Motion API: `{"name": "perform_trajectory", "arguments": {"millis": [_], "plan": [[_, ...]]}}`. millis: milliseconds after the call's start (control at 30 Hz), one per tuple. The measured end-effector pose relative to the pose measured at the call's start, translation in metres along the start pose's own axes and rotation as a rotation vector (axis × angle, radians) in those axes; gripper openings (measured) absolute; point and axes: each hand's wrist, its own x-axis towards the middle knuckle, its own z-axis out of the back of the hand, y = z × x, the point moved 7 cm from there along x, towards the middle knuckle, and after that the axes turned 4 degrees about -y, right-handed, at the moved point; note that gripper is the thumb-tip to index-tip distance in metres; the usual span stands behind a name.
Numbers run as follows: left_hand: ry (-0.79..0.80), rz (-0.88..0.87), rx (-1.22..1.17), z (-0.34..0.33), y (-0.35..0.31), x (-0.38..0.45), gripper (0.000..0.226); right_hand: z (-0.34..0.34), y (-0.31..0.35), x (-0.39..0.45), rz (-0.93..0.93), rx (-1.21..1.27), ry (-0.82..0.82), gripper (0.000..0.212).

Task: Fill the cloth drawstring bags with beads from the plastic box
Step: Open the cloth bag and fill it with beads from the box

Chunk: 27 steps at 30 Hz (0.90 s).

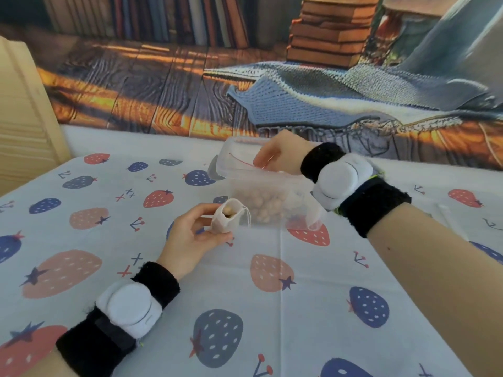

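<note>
- Gripping a small off-white cloth drawstring bag (227,220) in the left hand (192,238), fingers and thumb curled round its body; mouth facing up and standing open, tan round beads (228,211) showing just inside.
- Trailing from the bag's neck — a thin white drawstring (247,214), hanging loose on the side toward the box.
- Sitting just beyond the bag, near but apart: a clear rectangular plastic box (239,186), resting on the table; a heap of tan beads lying at its bottom.
- Reaching over the box's open top with the right hand (277,156), fingertips drawn together at the rim; what is being pinched — cannot tell, too small and blurred.
- Lying inside the box by its right wall: pale cloth (313,216), partly hidden.
- Wearing black wristbands with white pads (341,180) on both forearms.
- Covering the table: a white cloth printed with red and blue strawberries (272,308).
</note>
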Motion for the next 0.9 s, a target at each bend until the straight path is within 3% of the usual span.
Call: {"name": "perform_trajectory", "arguments": {"millis": [200,433,733,900], "plan": [[0.002,-0.003,-0.040,0.004,0.003,0.003,0.040,-0.016,-0.004,-0.003,-0.044,-0.055,0.149,0.017],[0.075,0.015,-0.094,-0.004,0.001,-0.001,0.040,-0.039,0.001,-0.028,0.123,-0.196,0.226,0.026],[0.137,0.013,-0.073,-0.005,0.002,-0.003,0.041,-0.053,0.016,-0.033,0.420,-0.146,0.134,0.021],[0.146,0.019,-0.053,-0.006,0.003,-0.004,0.039,-0.058,0.014,-0.030,0.432,-0.170,0.190,0.028]]}}
